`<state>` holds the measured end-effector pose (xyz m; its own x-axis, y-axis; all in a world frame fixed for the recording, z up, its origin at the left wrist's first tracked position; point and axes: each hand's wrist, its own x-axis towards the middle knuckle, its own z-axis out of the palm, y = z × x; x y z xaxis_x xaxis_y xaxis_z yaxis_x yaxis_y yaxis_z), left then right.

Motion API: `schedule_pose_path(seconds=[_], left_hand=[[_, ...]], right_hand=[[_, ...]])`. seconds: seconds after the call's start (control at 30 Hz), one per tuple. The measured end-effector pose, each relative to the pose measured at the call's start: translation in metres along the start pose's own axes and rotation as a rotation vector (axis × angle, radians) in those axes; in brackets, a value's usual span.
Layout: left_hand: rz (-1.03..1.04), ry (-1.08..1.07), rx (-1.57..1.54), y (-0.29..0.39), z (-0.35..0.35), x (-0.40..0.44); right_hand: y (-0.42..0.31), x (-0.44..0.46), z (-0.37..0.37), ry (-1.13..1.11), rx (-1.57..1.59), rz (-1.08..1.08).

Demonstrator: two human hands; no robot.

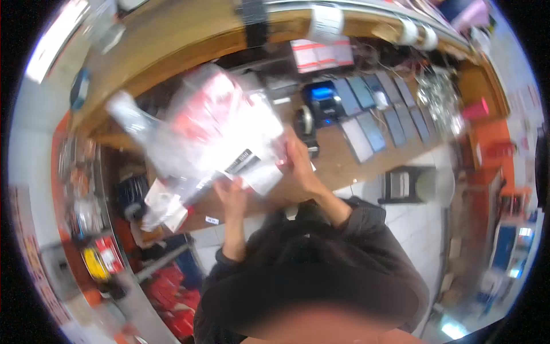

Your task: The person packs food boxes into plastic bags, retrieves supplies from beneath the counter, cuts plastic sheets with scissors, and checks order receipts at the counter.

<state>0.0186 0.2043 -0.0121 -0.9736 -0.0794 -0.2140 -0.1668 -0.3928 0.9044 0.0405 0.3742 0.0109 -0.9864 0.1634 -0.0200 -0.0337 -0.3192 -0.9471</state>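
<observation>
A large clear plastic bag (172,137) with red and white contents is held up over the bench, smeared by motion and glare. It bears a white label with a black barcode-like print (242,161). My left hand (232,196) grips the bag's lower edge, fingers partly blurred. At the bag's right side my right hand (299,159) is closed on it, its fingertips partly hidden. Just beyond my right hand sit a roll of tape (305,119) and a black device with a lit blue screen (322,98).
Several phones or phone-like slabs (371,131) lie in rows on the brown bench (329,150). Behind them stands a red-and-white box (322,55). Crumpled clear plastic (440,100) fills the bench's right end. A stool (404,184) is below on the tiled floor. Paper rolls (326,23) hang from the shelf above.
</observation>
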Motion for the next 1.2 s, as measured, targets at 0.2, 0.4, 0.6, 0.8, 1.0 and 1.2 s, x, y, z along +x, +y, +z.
schedule_pose_path(seconds=[0.2,0.4,0.6,0.8,1.0,1.2], left_hand=[[0.356,-0.475,-0.018,0.123,0.129,0.075],[0.178,-0.847,0.210,0.185,0.263,0.170],[-0.136,-0.796,0.346,0.171,0.349,0.359],[0.215,-0.624,0.506,0.168,0.352,0.293],[1.262,-0.396,0.764,0.045,0.393,0.021],[1.083,-0.980,0.922,-0.196,0.407,-0.229]], right_hand=[[-0.117,0.028,-0.007,0.098,-0.053,-0.595],[-0.055,-0.059,-0.087,0.455,-0.340,-0.375],[0.002,-0.182,-0.156,0.906,-0.150,-0.141],[0.044,-0.278,-0.233,1.186,0.038,-0.168],[0.097,-0.362,-0.335,1.412,0.094,-0.110],[0.198,-0.466,-0.437,1.552,-0.630,0.585]])
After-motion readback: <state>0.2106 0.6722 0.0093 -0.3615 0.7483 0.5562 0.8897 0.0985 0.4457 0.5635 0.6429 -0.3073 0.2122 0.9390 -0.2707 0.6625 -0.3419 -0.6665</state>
